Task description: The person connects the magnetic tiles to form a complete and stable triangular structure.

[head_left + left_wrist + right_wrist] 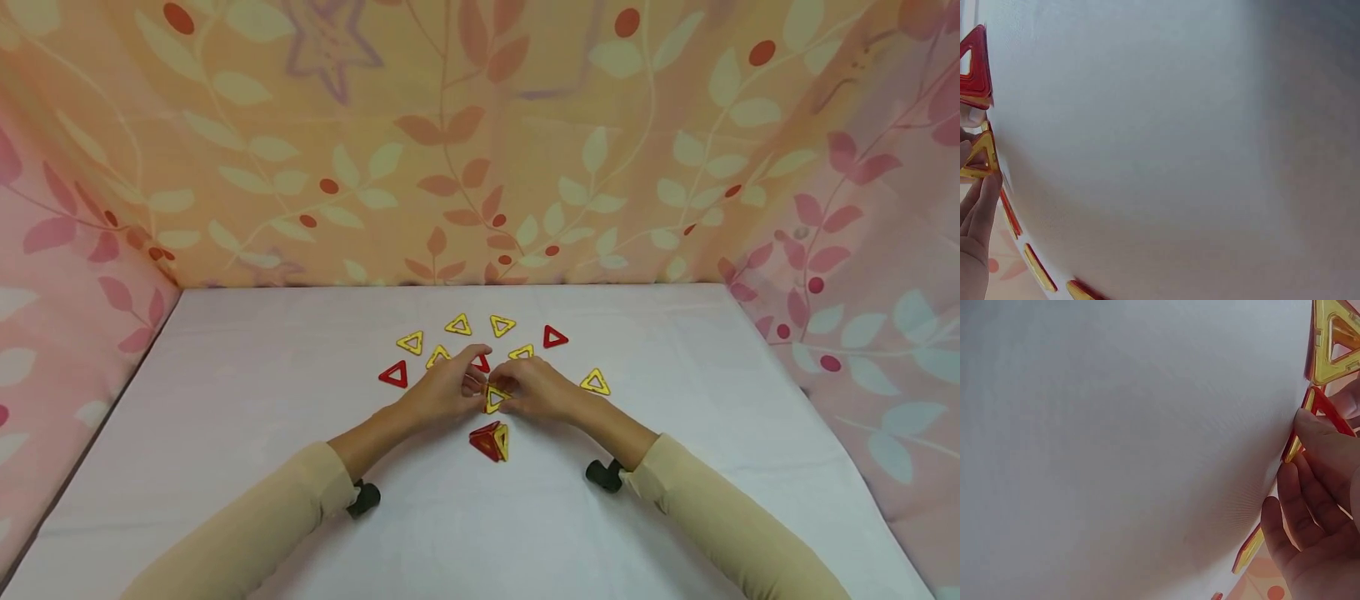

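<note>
Close together over the middle of the white table, my left hand (444,390) and right hand (542,390) grip triangular tiles from opposite sides. A yellow triangular tile (489,405) with an open centre stands tilted between them, also in the left wrist view. In the right wrist view, the right thumb and fingers pinch at the edges where a red triangular tile (1334,411) leans up from a flat yellow one (1293,447). Left fingertips show behind the red tile. Just nearer to me sits a small red and yellow pyramid (485,445) of such tiles, apart from both hands.
Loose tiles lie in an arc beyond the hands: several yellow ones, such as a yellow tile (596,390) at right, and a red tile (386,375) at left. Another red tile (561,338) is far right. Patterned curtains (450,167) border the table (262,375).
</note>
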The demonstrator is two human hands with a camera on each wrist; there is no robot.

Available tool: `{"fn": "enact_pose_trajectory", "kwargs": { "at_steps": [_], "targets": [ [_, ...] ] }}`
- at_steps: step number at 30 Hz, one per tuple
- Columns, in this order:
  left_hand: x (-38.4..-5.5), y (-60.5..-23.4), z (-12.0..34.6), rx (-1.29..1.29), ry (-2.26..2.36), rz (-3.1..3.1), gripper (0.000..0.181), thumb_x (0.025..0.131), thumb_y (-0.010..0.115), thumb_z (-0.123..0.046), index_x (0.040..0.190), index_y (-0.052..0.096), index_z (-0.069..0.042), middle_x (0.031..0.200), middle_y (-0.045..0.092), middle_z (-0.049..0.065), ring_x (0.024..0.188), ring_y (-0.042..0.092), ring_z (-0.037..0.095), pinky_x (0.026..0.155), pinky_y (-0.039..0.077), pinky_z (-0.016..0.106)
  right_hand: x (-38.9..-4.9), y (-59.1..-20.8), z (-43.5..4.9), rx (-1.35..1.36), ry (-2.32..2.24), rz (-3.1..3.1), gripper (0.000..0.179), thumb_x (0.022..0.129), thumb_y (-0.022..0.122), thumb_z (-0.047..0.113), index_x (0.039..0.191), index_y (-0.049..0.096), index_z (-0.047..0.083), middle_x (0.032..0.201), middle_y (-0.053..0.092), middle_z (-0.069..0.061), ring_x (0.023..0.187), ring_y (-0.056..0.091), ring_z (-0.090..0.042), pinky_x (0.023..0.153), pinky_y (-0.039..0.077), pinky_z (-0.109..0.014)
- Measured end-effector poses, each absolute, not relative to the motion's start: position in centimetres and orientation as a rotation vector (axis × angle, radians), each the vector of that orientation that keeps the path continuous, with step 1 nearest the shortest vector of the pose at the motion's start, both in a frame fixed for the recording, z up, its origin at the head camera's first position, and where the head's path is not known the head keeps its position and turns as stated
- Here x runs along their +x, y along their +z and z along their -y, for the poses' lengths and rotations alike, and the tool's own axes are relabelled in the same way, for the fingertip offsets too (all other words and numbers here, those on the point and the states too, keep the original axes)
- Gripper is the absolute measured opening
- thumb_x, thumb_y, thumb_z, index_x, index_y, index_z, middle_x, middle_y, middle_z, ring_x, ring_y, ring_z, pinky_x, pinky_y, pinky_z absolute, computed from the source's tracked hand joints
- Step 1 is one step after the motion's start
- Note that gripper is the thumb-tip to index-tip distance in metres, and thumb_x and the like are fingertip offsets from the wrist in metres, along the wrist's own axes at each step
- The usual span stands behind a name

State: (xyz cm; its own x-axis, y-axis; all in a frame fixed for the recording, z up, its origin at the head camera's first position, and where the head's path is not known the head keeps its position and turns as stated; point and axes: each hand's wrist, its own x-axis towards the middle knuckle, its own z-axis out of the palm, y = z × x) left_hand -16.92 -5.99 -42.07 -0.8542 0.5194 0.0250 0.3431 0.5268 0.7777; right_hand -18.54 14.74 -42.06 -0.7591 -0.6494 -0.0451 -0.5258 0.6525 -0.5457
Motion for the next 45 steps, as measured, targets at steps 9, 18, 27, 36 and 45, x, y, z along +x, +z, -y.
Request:
{"fn": "enact_pose_trajectory", "kwargs": {
  "at_steps": [9, 18, 27, 36, 45],
  "targets": [
    [-16.9, -42.1, 6.0, 0.723, 1.276, -2.509, 0.065, 0.086, 0.076, -0.003, 0.142, 0.044, -0.005, 0.108, 0.069, 0.008, 0.094, 0.07, 0.018, 0.084, 0.057, 0.029, -18.5, -41.9, -14.7, -0.928, -0.75, -2.645, 0.042, 0.081, 0.083, 0.013, 0.12, 0.069, 0.006, 0.108, 0.071, -0.001, 0.094, 0.063, -0.011, 0.089, 0.054, -0.027],
    [-17.0, -42.1, 6.0, 0.723, 1.284, -2.498, 0.066, 0.085, 0.077, -0.003, 0.142, 0.043, -0.005, 0.11, 0.069, 0.008, 0.098, 0.07, 0.018, 0.085, 0.056, 0.029, -18.6, -41.8, -14.8, -0.956, -0.742, -2.645, 0.042, 0.082, 0.083, 0.013, 0.12, 0.069, 0.006, 0.109, 0.071, -0.001, 0.095, 0.064, -0.011, 0.09, 0.053, -0.028],
    [-16.9, -41.9, 6.0, 0.712, 1.267, -2.489, 0.065, 0.086, 0.075, -0.003, 0.143, 0.043, -0.005, 0.11, 0.068, 0.008, 0.1, 0.07, 0.019, 0.086, 0.056, 0.03, -18.2, -41.5, -15.2, -0.977, -0.757, -2.631, 0.04, 0.083, 0.082, 0.013, 0.12, 0.069, 0.006, 0.111, 0.071, -0.001, 0.1, 0.065, -0.012, 0.093, 0.052, -0.031],
    [-16.8, -42.0, 5.9, 0.71, 1.285, -2.482, 0.065, 0.086, 0.075, -0.003, 0.143, 0.043, -0.005, 0.109, 0.068, 0.008, 0.101, 0.07, 0.019, 0.089, 0.055, 0.031, -18.8, -41.2, -19.1, -0.894, -0.802, -2.647, 0.04, 0.084, 0.08, 0.014, 0.122, 0.067, 0.005, 0.114, 0.07, -0.003, 0.105, 0.063, -0.016, 0.095, 0.052, -0.038],
    [-16.8, -42.2, 5.8, 0.691, 1.262, -2.512, 0.066, 0.086, 0.076, -0.005, 0.143, 0.043, -0.006, 0.108, 0.066, 0.005, 0.101, 0.069, 0.017, 0.089, 0.055, 0.03, -18.9, -40.0, -25.3, -0.721, -0.793, -2.794, 0.046, 0.082, 0.081, 0.013, 0.123, 0.065, 0.0, 0.116, 0.069, -0.011, 0.106, 0.061, -0.028, 0.092, 0.052, -0.048]
  ]
}}
